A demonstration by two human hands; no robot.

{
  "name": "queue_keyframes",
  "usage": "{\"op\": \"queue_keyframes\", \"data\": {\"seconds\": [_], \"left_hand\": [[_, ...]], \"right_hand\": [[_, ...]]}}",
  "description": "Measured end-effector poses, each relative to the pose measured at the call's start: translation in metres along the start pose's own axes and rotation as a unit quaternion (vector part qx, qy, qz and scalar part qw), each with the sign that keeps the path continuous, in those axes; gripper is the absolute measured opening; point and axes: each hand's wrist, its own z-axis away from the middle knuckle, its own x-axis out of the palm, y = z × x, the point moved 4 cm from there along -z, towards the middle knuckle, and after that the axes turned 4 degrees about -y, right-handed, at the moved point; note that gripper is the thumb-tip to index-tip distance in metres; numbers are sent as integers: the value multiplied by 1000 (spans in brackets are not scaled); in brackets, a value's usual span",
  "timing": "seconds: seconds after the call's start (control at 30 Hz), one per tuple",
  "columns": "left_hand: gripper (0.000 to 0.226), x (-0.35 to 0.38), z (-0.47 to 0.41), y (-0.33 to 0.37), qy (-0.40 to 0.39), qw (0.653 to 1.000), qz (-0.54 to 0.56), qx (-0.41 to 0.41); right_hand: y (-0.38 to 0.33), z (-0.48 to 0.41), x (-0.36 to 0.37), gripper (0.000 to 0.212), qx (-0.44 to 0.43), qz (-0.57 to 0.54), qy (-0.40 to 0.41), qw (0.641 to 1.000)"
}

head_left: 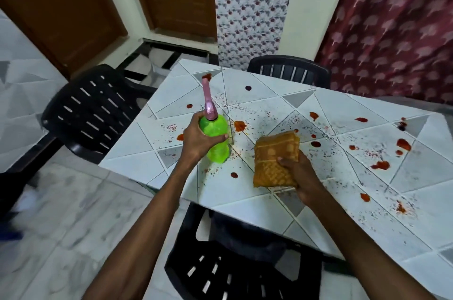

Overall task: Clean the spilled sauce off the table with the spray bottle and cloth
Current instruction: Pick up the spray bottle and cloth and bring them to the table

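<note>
My left hand [196,139] grips a bright green spray bottle [217,143] with a pink spray head [208,101], held over the left part of the table. My right hand [301,177] holds a folded orange patterned cloth [274,160] that lies on the tabletop just right of the bottle. The pale tiled-pattern table [318,221] is spotted with red sauce: a splash [239,125] beside the bottle, a drop [234,175] near the front edge, and several blobs toward the right side, such as the sauce blob [380,165]. Fine red specks cover the middle.
A black plastic chair [95,108] stands at the table's left end, another black chair [289,70] at the far side, and a third chair [235,263] is tucked under the near edge below my arms. Brown doors and patterned curtains line the far wall.
</note>
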Motion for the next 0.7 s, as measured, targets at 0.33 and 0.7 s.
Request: {"op": "queue_keyframes", "data": {"seconds": [0.33,0.7], "left_hand": [[82,6,-48,-30,27,999,-23,6],[118,29,8,-50,67,989,22,-133]], "right_hand": [[-1,-41,8,51,13,29,-5,999],[-1,-22,-17,47,12,16,-24,1000]]}}
